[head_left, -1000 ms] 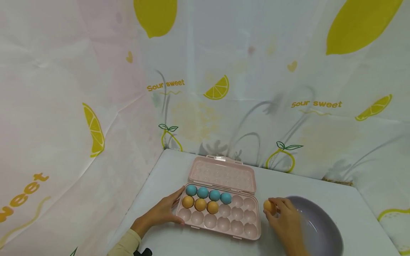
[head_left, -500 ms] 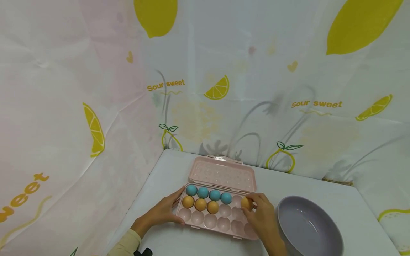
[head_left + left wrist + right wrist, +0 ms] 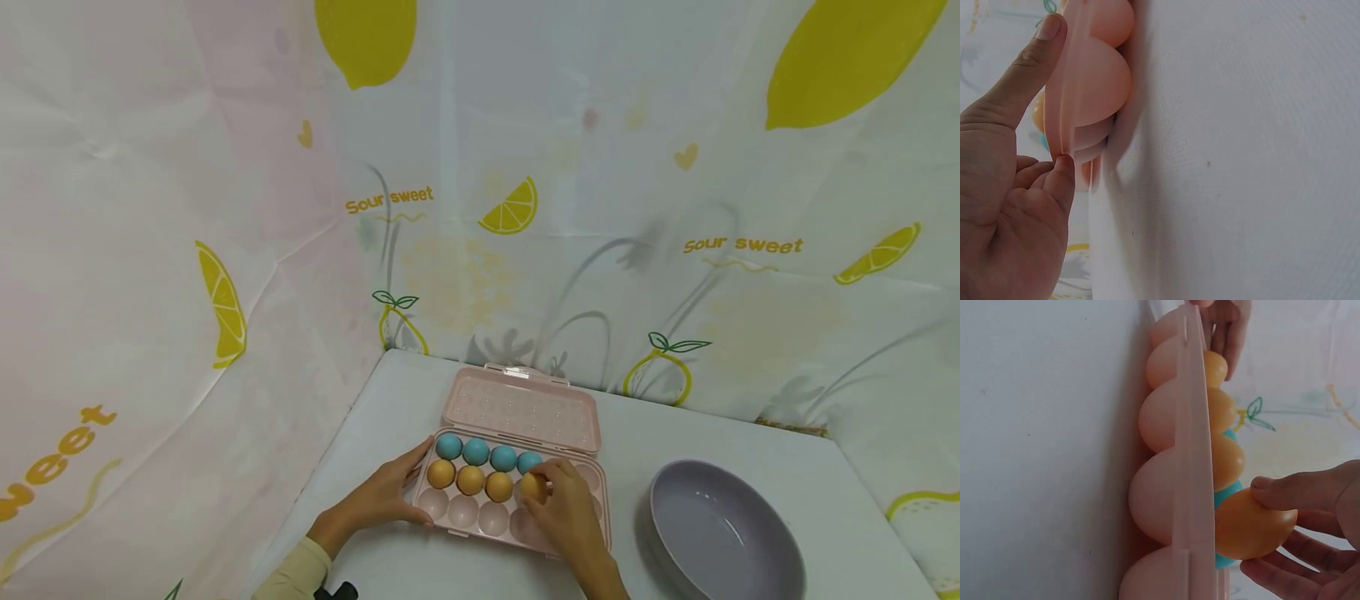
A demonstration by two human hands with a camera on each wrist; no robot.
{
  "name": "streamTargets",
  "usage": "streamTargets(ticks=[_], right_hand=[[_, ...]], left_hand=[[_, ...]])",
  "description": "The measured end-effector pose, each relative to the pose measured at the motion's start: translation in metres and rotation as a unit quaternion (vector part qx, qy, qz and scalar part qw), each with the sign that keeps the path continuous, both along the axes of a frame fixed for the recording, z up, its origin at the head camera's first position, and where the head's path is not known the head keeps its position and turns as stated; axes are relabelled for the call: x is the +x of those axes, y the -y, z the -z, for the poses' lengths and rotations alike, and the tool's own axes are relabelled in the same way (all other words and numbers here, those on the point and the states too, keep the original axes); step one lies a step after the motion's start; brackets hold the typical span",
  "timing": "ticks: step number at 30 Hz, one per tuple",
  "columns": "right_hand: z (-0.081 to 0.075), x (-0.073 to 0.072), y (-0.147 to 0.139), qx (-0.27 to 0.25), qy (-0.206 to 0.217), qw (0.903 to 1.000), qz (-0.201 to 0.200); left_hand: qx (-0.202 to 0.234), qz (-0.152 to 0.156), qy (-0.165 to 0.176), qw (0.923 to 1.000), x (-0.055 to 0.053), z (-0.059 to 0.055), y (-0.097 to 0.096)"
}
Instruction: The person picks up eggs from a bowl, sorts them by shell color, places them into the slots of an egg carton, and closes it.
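Observation:
In the head view a pink plastic egg box [image 3: 463, 512] lies with its lid folded back. Several blue eggs [image 3: 476, 452] fill part of its back row, and orange eggs [image 3: 470, 480] sit in the middle row. My left hand [image 3: 378, 493] grips the box's left end, thumb at the front corner; the left wrist view shows thumb and fingers against the rim [image 3: 1060, 87]. Between thumb and fingers, my right hand [image 3: 567, 508] pinches an orange egg [image 3: 1250, 522] at the middle row's fourth pocket. That hand covers several pockets on the right.
A grey-purple bowl [image 3: 723, 533] stands on the white table [image 3: 630, 433] to the right of the box. Lemon-printed sheeting [image 3: 480, 292] hangs behind the table and on the left. A small black object [image 3: 343, 591] shows at the bottom edge by the left sleeve.
From beside the bowl, my right hand has moved left over the egg box with the orange egg, and down to the middle row. The left hand has stayed put.

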State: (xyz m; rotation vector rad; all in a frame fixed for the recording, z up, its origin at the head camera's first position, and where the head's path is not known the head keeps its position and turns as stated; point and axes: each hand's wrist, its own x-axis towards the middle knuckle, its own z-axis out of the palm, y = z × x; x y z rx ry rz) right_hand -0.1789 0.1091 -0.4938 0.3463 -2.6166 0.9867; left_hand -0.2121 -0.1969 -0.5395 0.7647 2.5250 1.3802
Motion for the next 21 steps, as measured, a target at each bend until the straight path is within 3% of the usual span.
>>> streamTargets(ticks=[5, 13, 21], right_hand=[[0.006, -0.004, 0.006, -0.003, 0.012, 0.9999, 0.006], [0.011, -0.005, 0.008, 0.002, 0.034, 0.9994, 0.01], [0.014, -0.009, 0.009, 0.041, 0.051, 0.9976, 0.022]], left_hand=[[0.008, 0.001, 0.013, 0.9999, -0.001, 0.001, 0.001], [-0.013, -0.006, -0.002, 0.9999, 0.001, 0.001, 0.001], [-0.01, -0.006, 0.01, 0.9999, 0.0, 0.0, 0.002]])
